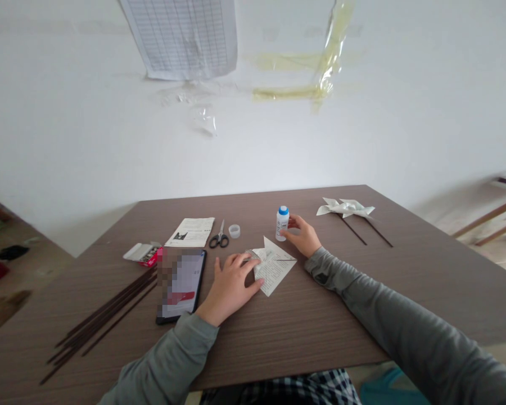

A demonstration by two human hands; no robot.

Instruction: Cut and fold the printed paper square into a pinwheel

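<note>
A printed paper sheet (273, 274), cut and partly folded to points, lies at the table's middle. My left hand (235, 281) rests on its left side with the fingers spread. Just behind the paper stands a small white bottle (280, 228) with a blue cap, upright. The fingers of my right hand (302, 235) are wrapped round its right side. Two finished paper pinwheels (349, 208) on dark sticks lie at the back right.
Black-handled scissors (219, 240), a small clear cup (234, 230) and printed papers (190, 232) lie behind my left hand. Left of it are a phone (184, 287), an open red-and-white box (144, 253) and several dark sticks (101, 309). A wall (253, 152) rises behind the table.
</note>
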